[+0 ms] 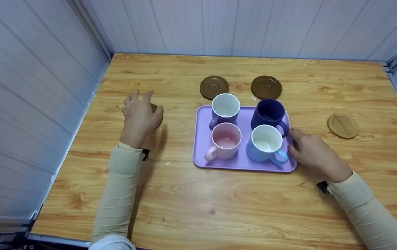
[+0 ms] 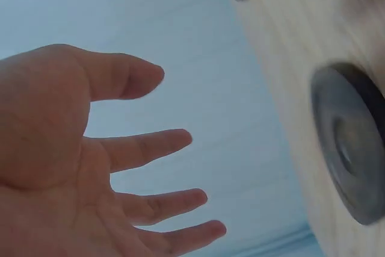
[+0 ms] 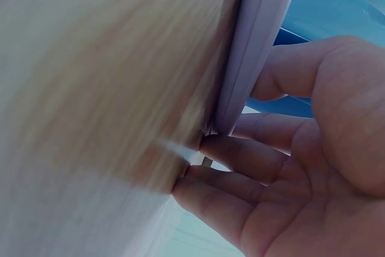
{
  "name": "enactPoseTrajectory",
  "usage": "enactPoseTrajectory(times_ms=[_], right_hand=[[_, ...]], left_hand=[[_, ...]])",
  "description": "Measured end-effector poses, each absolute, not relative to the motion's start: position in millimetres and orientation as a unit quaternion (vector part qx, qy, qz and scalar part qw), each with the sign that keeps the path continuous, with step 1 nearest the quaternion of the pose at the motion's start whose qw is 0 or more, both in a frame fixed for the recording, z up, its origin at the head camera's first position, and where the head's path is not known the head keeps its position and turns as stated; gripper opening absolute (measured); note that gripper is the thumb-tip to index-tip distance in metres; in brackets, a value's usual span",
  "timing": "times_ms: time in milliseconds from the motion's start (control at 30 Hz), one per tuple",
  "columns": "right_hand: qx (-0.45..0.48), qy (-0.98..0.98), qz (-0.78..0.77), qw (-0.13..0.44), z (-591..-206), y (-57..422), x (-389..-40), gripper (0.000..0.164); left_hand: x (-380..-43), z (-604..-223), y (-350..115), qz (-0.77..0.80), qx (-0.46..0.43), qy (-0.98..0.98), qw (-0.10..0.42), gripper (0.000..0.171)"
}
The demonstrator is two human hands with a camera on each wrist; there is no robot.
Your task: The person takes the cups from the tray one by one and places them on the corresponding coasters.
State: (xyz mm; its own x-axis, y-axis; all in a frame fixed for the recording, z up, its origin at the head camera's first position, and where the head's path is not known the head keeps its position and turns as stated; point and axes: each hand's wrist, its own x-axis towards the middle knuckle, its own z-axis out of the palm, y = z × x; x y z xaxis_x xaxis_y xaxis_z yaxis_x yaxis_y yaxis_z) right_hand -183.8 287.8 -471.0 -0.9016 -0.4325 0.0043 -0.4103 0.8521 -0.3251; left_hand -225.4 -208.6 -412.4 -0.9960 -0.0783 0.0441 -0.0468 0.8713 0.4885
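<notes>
My left hand point(image 1: 139, 118) hovers at the left with fingers spread and nothing in its grasp. Just beside and below it lies a dark brown coaster point(image 1: 160, 122), partly hidden by the thumb. In the left wrist view, a round dark coaster point(image 2: 346, 139) lies away from the fingertips. My right hand point(image 1: 315, 152) grips the right edge of a purple tray point(image 1: 242, 164), its thumb over the rim and fingertips low against the outer side. On the tray stand a white-lined mug point(image 1: 225, 105), a navy mug point(image 1: 269, 113), a pink mug point(image 1: 225, 140) and a light blue mug point(image 1: 262, 146).
Two dark brown coasters point(image 1: 214, 86) lie behind the tray, the second coaster point(image 1: 266, 87) to the right. A lighter wooden coaster point(image 1: 343, 126) is at the right. Panel walls point(image 1: 219, 27) bound the wooden table point(image 1: 198, 208) at the back and sides.
</notes>
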Motion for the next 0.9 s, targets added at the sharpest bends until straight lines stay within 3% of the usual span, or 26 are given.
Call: enactPoseTrajectory(times_ms=[267,367,567,900], right_hand=[[-0.214,0.963,-0.159,0.035,-468.4,287.9,-183.5,0.010],[-0.216,0.963,-0.159,0.029,-468.3,287.5,-183.5,0.010],[-0.212,0.964,-0.156,0.032,-469.5,288.0,-183.3,0.014],[-0.223,0.961,-0.166,0.004,-472.9,288.4,-183.0,0.017]], left_hand=[[-237.8,-429.4,-230.9,-0.247,0.061,-0.964,-0.082,0.091],[-241.9,-437.1,-235.3,-0.238,0.067,-0.963,-0.108,0.095],[-246.6,-446.5,-241.4,-0.221,0.072,-0.964,-0.129,0.090],[-250.0,-452.0,-245.5,-0.213,0.072,-0.963,-0.148,0.097]])
